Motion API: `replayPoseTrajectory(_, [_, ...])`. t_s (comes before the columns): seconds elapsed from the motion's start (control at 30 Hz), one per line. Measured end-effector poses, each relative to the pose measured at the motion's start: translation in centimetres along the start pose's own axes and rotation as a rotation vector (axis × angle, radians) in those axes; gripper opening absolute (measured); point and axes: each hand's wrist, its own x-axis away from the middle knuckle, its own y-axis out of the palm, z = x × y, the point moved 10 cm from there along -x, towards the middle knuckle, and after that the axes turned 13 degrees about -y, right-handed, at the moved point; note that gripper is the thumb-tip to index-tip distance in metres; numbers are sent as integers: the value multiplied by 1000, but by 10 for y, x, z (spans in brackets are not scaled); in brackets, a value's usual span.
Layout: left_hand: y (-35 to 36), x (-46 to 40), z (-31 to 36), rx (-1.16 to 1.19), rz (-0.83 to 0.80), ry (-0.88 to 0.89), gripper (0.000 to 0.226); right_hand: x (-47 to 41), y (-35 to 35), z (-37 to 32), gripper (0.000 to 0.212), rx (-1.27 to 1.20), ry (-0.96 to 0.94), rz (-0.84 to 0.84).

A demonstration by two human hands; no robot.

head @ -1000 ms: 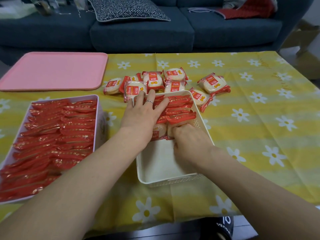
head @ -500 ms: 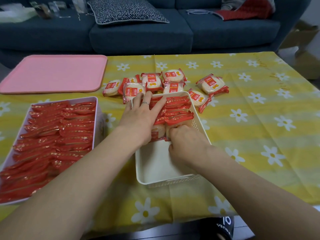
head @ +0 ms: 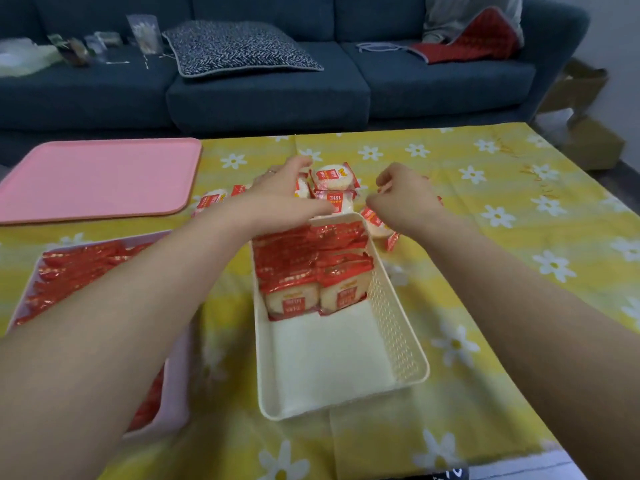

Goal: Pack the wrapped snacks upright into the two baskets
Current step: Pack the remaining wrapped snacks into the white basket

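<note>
The cream basket (head: 398, 317) stands in the middle of the table, with red-wrapped snacks (head: 311, 268) packed upright in its far half and its near half bare. To the left, the pink basket (head: 175, 372) is full of upright snacks (head: 79, 268). Loose snacks (head: 332, 180) lie flat in a pile just beyond the cream basket. My left hand (head: 282, 190) hovers palm down over the left of that pile, fingers spread. My right hand (head: 403, 199) is over the pile's right side, fingers curled and apart. Part of the pile is hidden under both hands.
A pink tray (head: 97, 178) lies at the far left of the yellow flowered tablecloth (head: 519, 237). A dark blue sofa (head: 270, 95) with a patterned cushion runs behind the table. Cardboard boxes (head: 585, 109) stand on the floor at the right.
Both hands have left the upright snacks in the cream basket and moved forward over the loose pile. The camera view has tilted up.
</note>
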Motion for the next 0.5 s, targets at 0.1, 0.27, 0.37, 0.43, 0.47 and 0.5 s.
replayPoseTrajectory(0.1, [14,-36,15,65,-96,-50,61,-22,16,30,52,103,62,-108])
replayPoseTrajectory(0.27, [41,-84,11,-58,-169,-177,54,-36,48,64,56,267,146,-314])
replayPoseTrajectory(0.37, [68,-103,-1,-17,-282,-283,51,-44,57,73,60,299,146,-254])
replayPoseTrajectory(0.43, [80,-112,-2,-14,-296,-288,55,-47,60,80,73,249,184,-242])
replayPoseTrajectory(0.47, [82,-116,-4,-18,-282,-289,59,-48,61,83,76,203,211,-254])
replayPoseTrajectory(0.5, [84,-116,-4,-21,-279,-284,64,-48,60,85,75,157,235,-279])
